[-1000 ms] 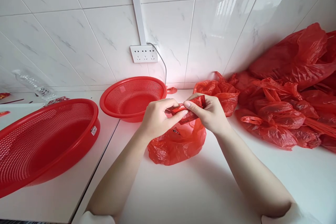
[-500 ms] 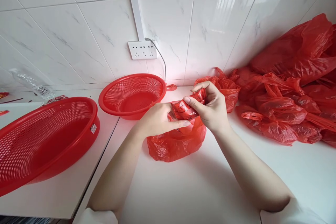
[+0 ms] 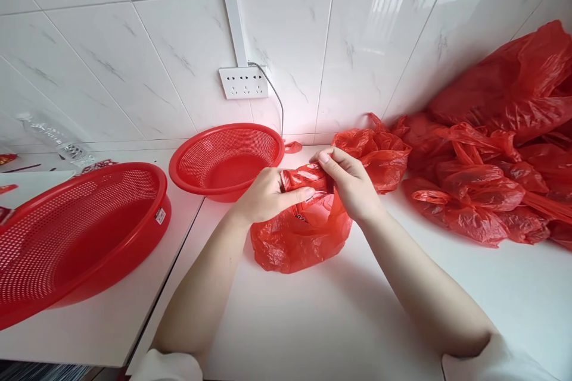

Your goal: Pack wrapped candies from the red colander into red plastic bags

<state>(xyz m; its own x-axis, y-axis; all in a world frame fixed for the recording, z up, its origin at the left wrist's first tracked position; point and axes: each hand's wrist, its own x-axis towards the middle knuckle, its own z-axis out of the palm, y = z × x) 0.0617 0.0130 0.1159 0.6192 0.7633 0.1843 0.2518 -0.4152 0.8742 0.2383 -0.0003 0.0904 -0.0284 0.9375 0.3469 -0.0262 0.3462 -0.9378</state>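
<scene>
Both hands grip red, shiny printed packets (image 3: 306, 177) just above an open red plastic bag (image 3: 295, 250) on the white table. My left hand (image 3: 270, 196) is closed round the left end of the packets, its thumb lying along the near side. At the right end, my right hand (image 3: 351, 181) pinches the packets between thumb and fingers. How many packets are held I cannot tell. More red printed wrapping shows in the bag's mouth below, partly covered by my hands.
A red perforated basket (image 3: 227, 187) stands by the wall, and a larger one (image 3: 147, 250) at the left. Red plastic bags (image 3: 482, 190) pile up at the right, with another bag (image 3: 386, 158) behind my right hand. A socket (image 3: 243, 83) with a cable is on the wall.
My right hand has moved slightly down and left, and the packets now lie more level between both hands. At the far left edge, a dark red object has come into view.
</scene>
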